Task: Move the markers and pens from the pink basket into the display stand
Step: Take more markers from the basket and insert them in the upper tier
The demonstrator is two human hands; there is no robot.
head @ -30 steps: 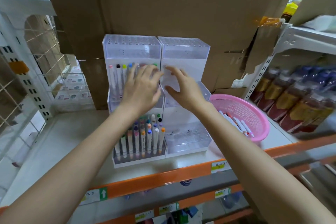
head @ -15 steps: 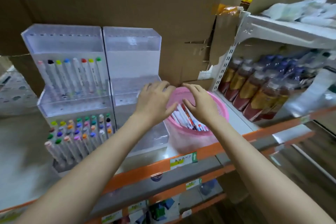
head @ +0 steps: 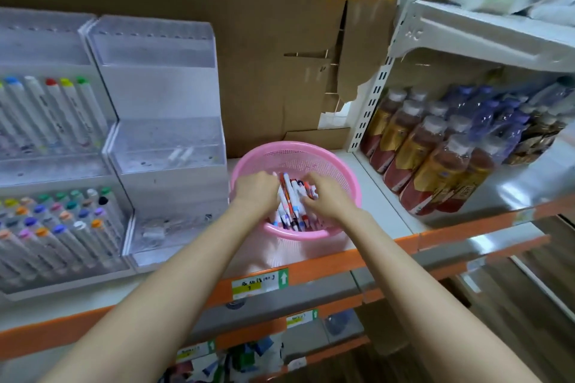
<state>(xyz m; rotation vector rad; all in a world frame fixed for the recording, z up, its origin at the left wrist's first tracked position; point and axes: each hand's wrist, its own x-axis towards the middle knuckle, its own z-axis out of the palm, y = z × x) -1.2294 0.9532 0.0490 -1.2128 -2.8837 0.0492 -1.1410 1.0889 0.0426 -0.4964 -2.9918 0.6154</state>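
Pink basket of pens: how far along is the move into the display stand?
Done: the left stand section is packed with markers. In hand: the left hand and right hand are both down among the pens in the pink basket; no firm grip shows yet. Left: that whole pile, while the right stand section looks nearly empty.

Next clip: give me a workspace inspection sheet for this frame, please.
Surface: white shelf with an orange front edge.
Job's things: pink basket holds pens; left stand holds markers; right stand nearly empty.
Clutter: nothing seen.
Hands: left hand and right hand both in the basket on the pens; grip unclear.
Cables: nothing seen.
Surroundings: cardboard behind, bottles at right.
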